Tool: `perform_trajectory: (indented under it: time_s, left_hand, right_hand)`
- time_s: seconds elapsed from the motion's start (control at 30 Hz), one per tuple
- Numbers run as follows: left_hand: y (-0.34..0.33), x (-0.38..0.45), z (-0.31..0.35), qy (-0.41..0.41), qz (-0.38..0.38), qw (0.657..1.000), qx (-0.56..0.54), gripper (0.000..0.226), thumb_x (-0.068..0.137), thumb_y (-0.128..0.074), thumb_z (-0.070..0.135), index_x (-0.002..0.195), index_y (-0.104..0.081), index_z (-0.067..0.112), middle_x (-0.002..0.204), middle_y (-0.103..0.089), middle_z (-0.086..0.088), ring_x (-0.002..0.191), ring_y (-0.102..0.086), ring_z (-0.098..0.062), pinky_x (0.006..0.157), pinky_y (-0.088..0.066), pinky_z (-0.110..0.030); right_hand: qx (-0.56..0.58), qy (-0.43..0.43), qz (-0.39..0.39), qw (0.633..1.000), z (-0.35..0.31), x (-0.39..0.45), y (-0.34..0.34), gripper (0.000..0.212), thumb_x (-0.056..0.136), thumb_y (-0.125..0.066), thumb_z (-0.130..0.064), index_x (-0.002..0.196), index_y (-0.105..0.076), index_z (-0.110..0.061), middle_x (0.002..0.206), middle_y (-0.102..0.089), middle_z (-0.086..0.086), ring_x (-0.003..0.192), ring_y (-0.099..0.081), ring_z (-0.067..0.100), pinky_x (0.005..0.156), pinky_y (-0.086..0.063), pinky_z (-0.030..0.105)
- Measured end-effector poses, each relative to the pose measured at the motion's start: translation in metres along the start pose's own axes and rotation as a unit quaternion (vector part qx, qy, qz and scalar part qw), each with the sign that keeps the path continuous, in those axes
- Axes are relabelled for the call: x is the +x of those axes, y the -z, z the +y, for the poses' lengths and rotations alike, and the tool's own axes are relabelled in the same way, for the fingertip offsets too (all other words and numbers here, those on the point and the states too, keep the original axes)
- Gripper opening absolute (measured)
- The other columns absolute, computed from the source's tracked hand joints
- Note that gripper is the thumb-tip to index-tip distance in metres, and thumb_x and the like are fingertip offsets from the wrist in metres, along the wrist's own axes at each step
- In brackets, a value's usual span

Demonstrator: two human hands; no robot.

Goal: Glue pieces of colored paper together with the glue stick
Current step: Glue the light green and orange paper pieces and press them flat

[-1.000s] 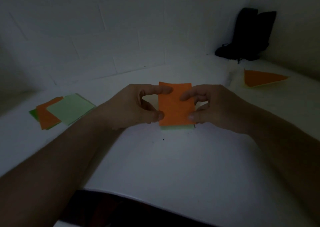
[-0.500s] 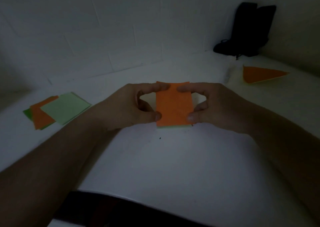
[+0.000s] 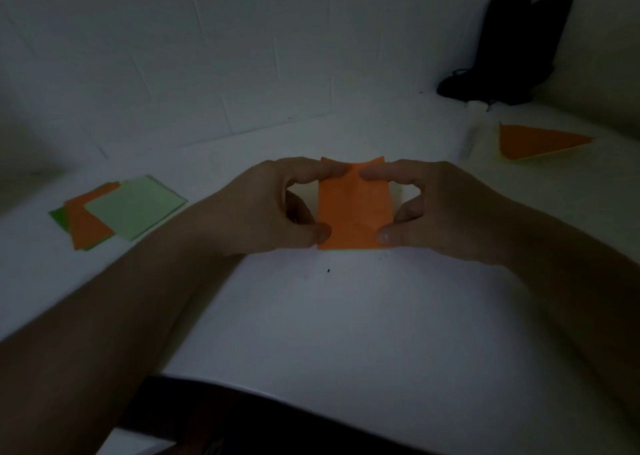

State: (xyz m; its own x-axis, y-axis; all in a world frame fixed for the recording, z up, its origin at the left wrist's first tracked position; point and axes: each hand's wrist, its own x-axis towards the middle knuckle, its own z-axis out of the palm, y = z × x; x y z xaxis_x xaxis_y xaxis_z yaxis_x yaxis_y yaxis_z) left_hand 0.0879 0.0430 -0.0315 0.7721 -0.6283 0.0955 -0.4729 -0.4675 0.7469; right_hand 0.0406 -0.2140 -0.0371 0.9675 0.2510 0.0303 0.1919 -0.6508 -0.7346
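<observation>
Two hands pressed an orange paper piece over the middle of a white desk

The left hand (image 3: 273,208) and right hand (image 3: 440,208) each pinched a side of the orange paper piece (image 3: 354,208), fingers (image 3: 332,169) curled over its top edge and thumbs clamped at its lower corners; whether a second sheet lay under it could not be told in the dim light. Judging by an orange triangle (image 3: 540,142) backed with a paler sheet far right on the desk (image 3: 346,316), one join looked finished, while a loose stack of green and orange sheets (image 3: 114,212) to the left suggested more gluing remained. A pale upright object (image 3: 474,122) near the triangle may have been the glue stick, though that was uncertain. A dark bag (image 3: 512,49) stood in the corner. No brand, label or writing could be read anywhere.
</observation>
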Motion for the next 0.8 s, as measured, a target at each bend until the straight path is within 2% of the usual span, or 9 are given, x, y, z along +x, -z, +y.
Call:
perform_trajectory:
  time_s: [0.1, 0.2, 0.27, 0.33, 0.47, 0.53, 0.63, 0.73, 0.8]
  left_hand:
    - [-0.0004, -0.0006, 0.0003, -0.001, 0.001, 1.000, -0.005, 0.079, 0.080, -0.086, 0.010, 0.146, -0.053, 0.037, 0.143, -0.054, 0.016, 0.077, -0.076, -0.011, 0.062, -0.056, -0.020]
    - [-0.0009, -0.0006, 0.0005, -0.006, 0.005, 1.000, 0.001, 0.079, 0.080, -0.086, 0.012, 0.147, -0.052, 0.037, 0.143, -0.053, 0.016, 0.078, -0.076, -0.011, 0.070, -0.062, -0.031]
    - [-0.0008, -0.0004, 0.0004, -0.005, 0.004, 1.000, 0.000, 0.079, 0.080, -0.086, 0.011, 0.146, -0.053, 0.037, 0.142, -0.053, 0.018, 0.077, -0.076, -0.012, 0.071, -0.063, -0.035]
    - [-0.0009, -0.0002, 0.0001, -0.005, 0.004, 1.000, -0.004, 0.078, 0.080, -0.086, 0.011, 0.146, -0.053, 0.037, 0.140, -0.054, 0.019, 0.076, -0.076, -0.012, 0.066, -0.062, -0.031]
    - [-0.0012, 0.0012, -0.0018, -0.004, 0.003, 1.000, -0.011, 0.077, 0.081, -0.086, 0.011, 0.146, -0.053, 0.036, 0.141, -0.053, 0.018, 0.078, -0.076, -0.013, 0.067, -0.061, -0.024]
    - [-0.0016, 0.0016, -0.0027, -0.005, 0.005, 1.000, -0.015, 0.077, 0.081, -0.086, 0.011, 0.146, -0.054, 0.035, 0.141, -0.053, 0.018, 0.078, -0.076, -0.012, 0.065, -0.058, -0.021]
    - [-0.0021, 0.0021, -0.0035, -0.011, 0.007, 1.000, -0.003, 0.076, 0.080, -0.087, 0.014, 0.146, -0.054, 0.035, 0.141, -0.054, 0.015, 0.079, -0.076, -0.010, 0.071, -0.060, -0.022]
    - [-0.0019, 0.0026, -0.0044, -0.013, 0.005, 1.000, -0.002, 0.077, 0.079, -0.087, 0.015, 0.146, -0.053, 0.035, 0.142, -0.054, 0.014, 0.079, -0.076, -0.010, 0.071, -0.060, -0.022]
    - [-0.0013, 0.0024, -0.0042, -0.014, 0.001, 1.000, -0.001, 0.077, 0.080, -0.087, 0.014, 0.146, -0.053, 0.036, 0.142, -0.054, 0.015, 0.078, -0.076, -0.010, 0.071, -0.060, -0.023]
  right_hand:
    - [-0.018, -0.004, -0.001, 1.000, -0.0020, 0.0000, 0.0000, 0.087, 0.074, -0.092, -0.021, 0.146, -0.048, -0.044, 0.093, -0.066, -0.025, 0.075, -0.075, 0.016, 0.075, -0.059, 0.031]
    - [-0.022, -0.006, 0.002, 1.000, -0.0011, 0.0015, 0.0000, 0.086, 0.074, -0.092, -0.021, 0.144, -0.049, -0.045, 0.090, -0.073, -0.014, 0.074, -0.075, 0.019, 0.076, -0.060, 0.036]
    - [-0.016, -0.006, 0.002, 1.000, 0.0003, 0.0023, 0.0001, 0.085, 0.074, -0.092, -0.020, 0.143, -0.050, -0.045, 0.094, -0.074, -0.015, 0.073, -0.075, 0.019, 0.074, -0.059, 0.030]
    - [-0.018, -0.009, -0.001, 1.000, 0.0000, 0.0025, -0.0002, 0.085, 0.074, -0.091, -0.019, 0.144, -0.050, -0.044, 0.085, -0.073, -0.018, 0.071, -0.075, 0.017, 0.066, -0.056, 0.023]
    - [-0.028, -0.013, -0.001, 1.000, 0.0005, 0.0032, -0.0006, 0.085, 0.075, -0.091, -0.021, 0.145, -0.048, -0.044, 0.084, -0.075, -0.011, 0.070, -0.075, 0.018, 0.070, -0.058, 0.031]
    - [-0.027, -0.009, -0.003, 1.000, 0.0012, 0.0031, -0.0007, 0.085, 0.075, -0.091, -0.020, 0.144, -0.048, -0.045, 0.083, -0.074, -0.015, 0.072, -0.075, 0.020, 0.070, -0.058, 0.031]
    - [-0.029, -0.001, -0.002, 1.000, 0.0008, 0.0025, -0.0004, 0.085, 0.075, -0.091, -0.019, 0.144, -0.049, -0.044, 0.079, -0.066, -0.030, 0.073, -0.074, 0.018, 0.068, -0.055, 0.023]
    - [-0.039, 0.004, -0.003, 0.999, -0.0009, 0.0018, -0.0005, 0.086, 0.076, -0.091, -0.019, 0.147, -0.048, -0.040, 0.088, -0.058, -0.033, 0.070, -0.073, 0.012, 0.063, -0.051, 0.012]
    - [-0.038, 0.006, -0.001, 0.999, -0.0018, 0.0015, -0.0009, 0.085, 0.075, -0.091, -0.018, 0.145, -0.048, -0.041, 0.094, -0.058, -0.028, 0.063, -0.070, 0.010, 0.059, -0.049, 0.010]
